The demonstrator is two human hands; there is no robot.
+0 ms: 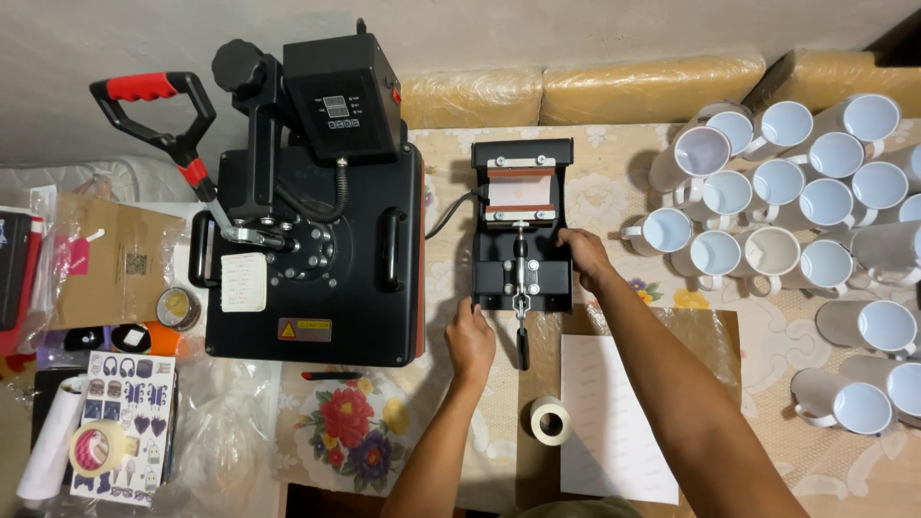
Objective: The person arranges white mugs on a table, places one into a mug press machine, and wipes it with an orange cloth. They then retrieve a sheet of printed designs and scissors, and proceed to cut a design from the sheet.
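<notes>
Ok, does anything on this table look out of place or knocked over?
A few mugs at the right lie on their sides while the rest stand upright. Otherwise nothing stands out; both hands rest on the small press.

A small black metal mug press (521, 230) lies flat at table centre, orange heating band at twelve o'clock, its clamp lever at six, seemingly empty.

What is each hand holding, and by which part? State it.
Both hands grip the small mug press: the left hand at its lower left corner, the right hand on its right edge. Nothing is lifted.
</notes>
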